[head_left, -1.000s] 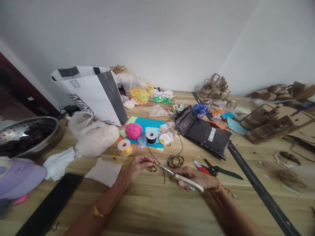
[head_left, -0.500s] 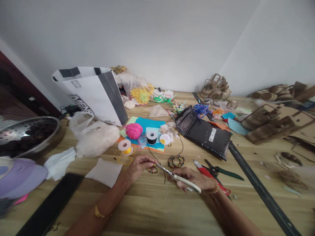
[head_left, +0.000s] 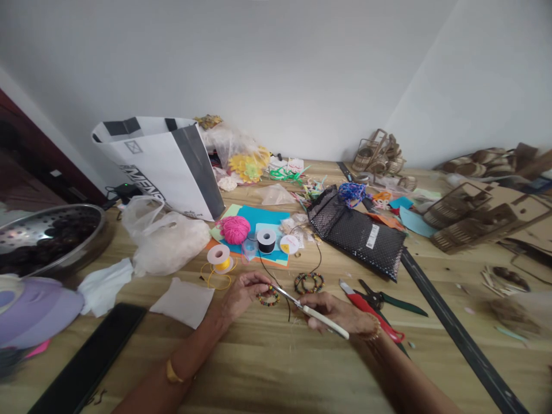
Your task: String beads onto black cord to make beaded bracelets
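Low over the wooden table, my left hand (head_left: 245,294) pinches a small multicoloured beaded bracelet (head_left: 269,298) that hangs below the fingertips. My right hand (head_left: 335,313) is closed around the white handles of a pair of scissors (head_left: 321,318). Their metal blades point left and reach the beads at my left fingertips; whether they grip a thread there is too small to tell. Other beaded bracelets (head_left: 309,283) lie just beyond the scissors. A black cord (head_left: 276,279) runs from near the spool of black cord (head_left: 266,241) and passes behind the blades.
A spool of yellow thread (head_left: 219,259) and a pink yarn ball (head_left: 235,230) stand beyond my left hand. Red-handled cutters (head_left: 371,307) and green-handled pruners (head_left: 390,302) lie right of my right hand. A black bubble mailer (head_left: 357,233) lies behind them. Left is a white pouch (head_left: 183,302).
The scissors' handles have closed somewhat and shifted slightly left. The bracelet hangs a little lower and more open. My left hand stays nearly in place.
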A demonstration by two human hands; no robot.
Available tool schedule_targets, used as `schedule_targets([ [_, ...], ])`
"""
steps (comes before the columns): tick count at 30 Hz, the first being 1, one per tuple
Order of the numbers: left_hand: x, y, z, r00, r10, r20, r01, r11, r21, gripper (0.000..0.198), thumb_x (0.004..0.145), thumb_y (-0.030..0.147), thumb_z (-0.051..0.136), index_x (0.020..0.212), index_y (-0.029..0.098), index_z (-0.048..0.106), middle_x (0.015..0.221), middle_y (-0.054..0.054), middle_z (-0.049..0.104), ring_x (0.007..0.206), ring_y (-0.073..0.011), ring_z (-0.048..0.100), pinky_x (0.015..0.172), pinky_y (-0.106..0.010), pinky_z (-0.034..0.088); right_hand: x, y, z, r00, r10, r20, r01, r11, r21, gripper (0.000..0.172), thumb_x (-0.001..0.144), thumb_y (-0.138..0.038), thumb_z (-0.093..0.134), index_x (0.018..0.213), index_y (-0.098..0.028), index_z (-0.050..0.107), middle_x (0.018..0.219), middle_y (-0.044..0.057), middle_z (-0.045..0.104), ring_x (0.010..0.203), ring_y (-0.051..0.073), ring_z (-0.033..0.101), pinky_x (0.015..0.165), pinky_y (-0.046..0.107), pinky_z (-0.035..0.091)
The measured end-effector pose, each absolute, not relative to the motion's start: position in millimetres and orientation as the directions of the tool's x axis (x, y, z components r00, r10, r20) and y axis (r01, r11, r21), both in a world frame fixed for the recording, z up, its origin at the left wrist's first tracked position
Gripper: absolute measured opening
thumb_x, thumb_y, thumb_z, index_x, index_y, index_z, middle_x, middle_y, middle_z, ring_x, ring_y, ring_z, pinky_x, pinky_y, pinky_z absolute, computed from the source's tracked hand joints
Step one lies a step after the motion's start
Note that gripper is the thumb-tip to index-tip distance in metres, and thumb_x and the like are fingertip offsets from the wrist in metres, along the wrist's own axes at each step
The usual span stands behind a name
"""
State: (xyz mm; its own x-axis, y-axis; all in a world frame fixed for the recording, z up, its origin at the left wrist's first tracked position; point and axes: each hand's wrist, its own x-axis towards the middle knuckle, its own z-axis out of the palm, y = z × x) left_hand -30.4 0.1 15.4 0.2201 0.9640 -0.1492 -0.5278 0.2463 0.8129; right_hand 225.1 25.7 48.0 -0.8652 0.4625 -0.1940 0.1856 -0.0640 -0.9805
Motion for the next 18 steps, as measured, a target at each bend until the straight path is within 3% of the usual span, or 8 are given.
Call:
schedule_targets([
  [6, -29.7, -0.3, 16.5, 0.245, 0.959, -0.144, -0.55, 0.26, 0.794, 0.02, 0.057, 0.019, 0.086, 0.07, 0.012, 0.073, 0.078, -0.007, 0.074, 0.066, -0.0158, 0.066, 0.061, -0.026, 0.049, 221.4, 27.5, 45.1, -0.873, 0.456, -0.174, 0.182, -0.027, -0.983, 0.043, 0.079, -0.051, 0.068, 0.096, -0.012, 0.06, 0.069, -0.004, 0.042, 0.06, 0.008, 0.033, 0.053, 0.021, 0.028],
  [18, -27.6, -1.8, 19.9, 0.238, 0.961, -0.143, -0.549, 0.255, 0.796, 0.022, 0.055, 0.019, 0.087, 0.069, 0.013, 0.071, 0.076, -0.006, 0.074, 0.067, -0.0158, 0.066, 0.062, -0.026, 0.048, 216.5, 21.5, 54.9, -0.841, 0.494, -0.221, 0.23, -0.042, -0.972, 0.033, 0.078, -0.046, 0.068, 0.092, -0.016, 0.063, 0.07, 0.0, 0.046, 0.063, 0.014, 0.037, 0.056, 0.027, 0.031],
])
